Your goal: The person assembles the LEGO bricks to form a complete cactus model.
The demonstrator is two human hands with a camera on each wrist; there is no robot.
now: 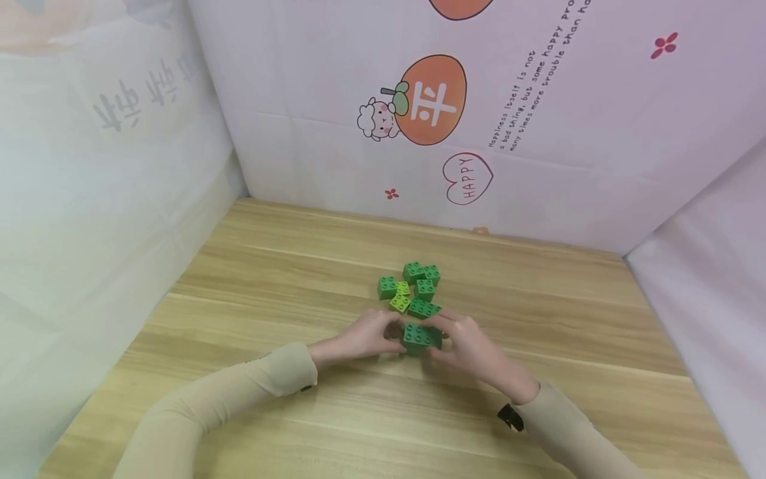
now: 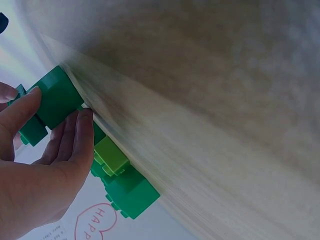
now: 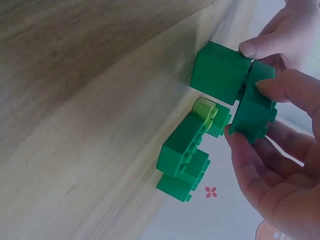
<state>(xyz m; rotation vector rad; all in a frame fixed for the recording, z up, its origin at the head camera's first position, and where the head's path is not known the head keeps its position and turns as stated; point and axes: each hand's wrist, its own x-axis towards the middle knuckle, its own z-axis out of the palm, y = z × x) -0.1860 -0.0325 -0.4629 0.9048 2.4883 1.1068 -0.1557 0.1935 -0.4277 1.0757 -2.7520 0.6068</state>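
The left hand (image 1: 368,334) had its thumb and fingers clamped on opposite sides of a large green block (image 3: 220,72), near the middle of the bench (image 1: 287,266). Above it, the right hand (image 1: 473,349) pinched a shallower green block (image 3: 256,97), thumb on one side and fingers on the other, its studs facing up. The right wrist view showed a narrow gap between the two pieces, with the upper jutting past one edge of the lower. Just beyond the hands lay a long green block (image 1: 423,308), then two lime blocks (image 1: 399,303) beside a square green block (image 1: 387,287), and three more green blocks (image 1: 424,288) behind.
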